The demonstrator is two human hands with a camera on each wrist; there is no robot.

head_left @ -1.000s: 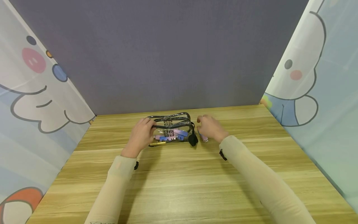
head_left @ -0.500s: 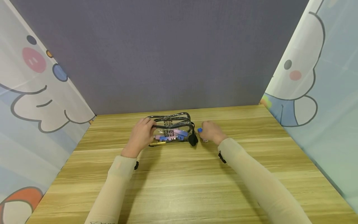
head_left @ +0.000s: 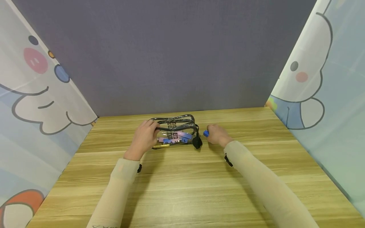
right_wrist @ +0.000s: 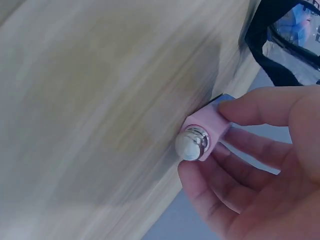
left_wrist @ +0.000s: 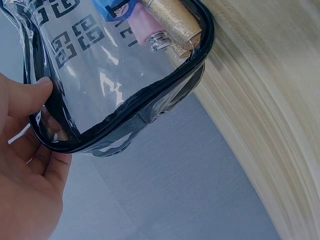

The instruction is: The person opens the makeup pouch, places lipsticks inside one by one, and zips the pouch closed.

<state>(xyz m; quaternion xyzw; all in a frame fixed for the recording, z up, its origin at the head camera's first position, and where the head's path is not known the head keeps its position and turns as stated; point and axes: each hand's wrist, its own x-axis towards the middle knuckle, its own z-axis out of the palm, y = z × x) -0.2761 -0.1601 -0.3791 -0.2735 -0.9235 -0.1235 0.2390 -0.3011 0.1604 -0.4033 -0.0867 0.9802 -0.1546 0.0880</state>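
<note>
A clear zip travel pouch [head_left: 171,128] with black piping stands near the back of the table. My left hand [head_left: 142,136] grips its left upper edge, thumb on the front and fingers behind, as the left wrist view shows. Inside lie pink-and-blue sticks [head_left: 184,135] and a gold tube [left_wrist: 175,22]. Right of the pouch, my right hand [head_left: 218,135] pinches a slim, square-sided pink-and-blue stick [right_wrist: 210,124] with a rounded silver knob at one end. Its blue end points toward the pouch in the head view. Whether it touches the table is unclear.
A black strap or tab [head_left: 197,142] hangs at the pouch's right end. The wood-grain table [head_left: 182,186] meets a grey panel [head_left: 182,57] at the back. Printed cartoon curtains [head_left: 339,95] flank both sides.
My right hand has come down over the stick beside the pouch, closed its fingers on it and turned it slightly. The left hand and pouch stay in place.
</note>
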